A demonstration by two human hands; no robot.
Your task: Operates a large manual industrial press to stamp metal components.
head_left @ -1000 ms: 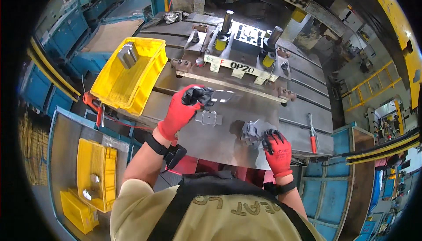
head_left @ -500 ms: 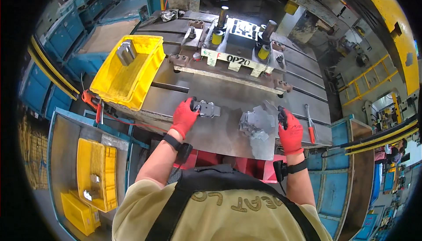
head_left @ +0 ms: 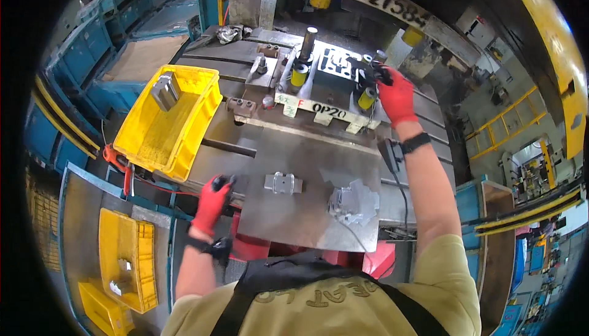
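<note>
At the left edge of the steel plate [head_left: 319,170], the left hand [head_left: 211,204] was curled on the rim, holding nothing else. A small metal part [head_left: 283,183] was laid just right of it, long side left-to-right. The right hand [head_left: 396,97] was closed on something dark at the far fixture [head_left: 325,84], well away.

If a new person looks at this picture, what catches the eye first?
The bright yellow bin at the left of the steel table stands out, with a metal part inside. The red-gloved right hand reaches into the press fixture; the left hand rests at the table's edge.
</note>
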